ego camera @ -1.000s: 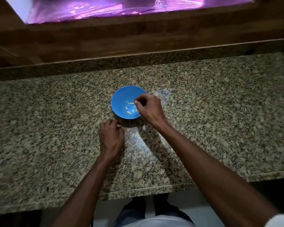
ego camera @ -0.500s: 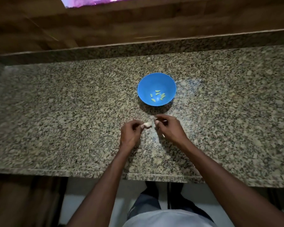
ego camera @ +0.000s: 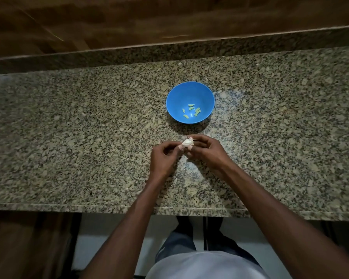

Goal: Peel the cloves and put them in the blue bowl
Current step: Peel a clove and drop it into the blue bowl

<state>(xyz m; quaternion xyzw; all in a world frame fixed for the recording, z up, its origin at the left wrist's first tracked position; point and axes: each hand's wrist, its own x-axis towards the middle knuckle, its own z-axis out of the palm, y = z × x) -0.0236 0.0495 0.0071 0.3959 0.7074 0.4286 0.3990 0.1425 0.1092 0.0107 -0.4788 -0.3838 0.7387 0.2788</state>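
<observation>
The granite counter (ego camera: 73, 141) fills the view from left to right, with a wooden wall panel (ego camera: 129, 19) along its far edge at 12 o'clock.

The left hand (ego camera: 163, 158) is near the middle of the counter, a little toward 6 o'clock from the bowl. Its fingers are curled, and the thumb and the fingertips pinch the left end of a garlic clove (ego camera: 187, 143). The clove is white with thin papery skin, and it is held just above the counter between the 2 hands. How much skin is on it I cannot tell.

The right hand (ego camera: 207, 153) is just beside the left one, at 3 o'clock from it. Its fingers are curled too, and they pinch the right side of the same clove, where a small thread of skin sticks out.

The blue bowl (ego camera: 174, 97) stands on the counter at 12 o'clock from the hands, near them but apart. Inside it, toward the bottom, lie about 6 small pale green-yellow peeled cloves (ego camera: 191, 112), close to each other.

At 6 o'clock, below the counter edge, the person's grey shirt (ego camera: 206, 264) and dark trousers (ego camera: 177, 242) are seen.
</observation>
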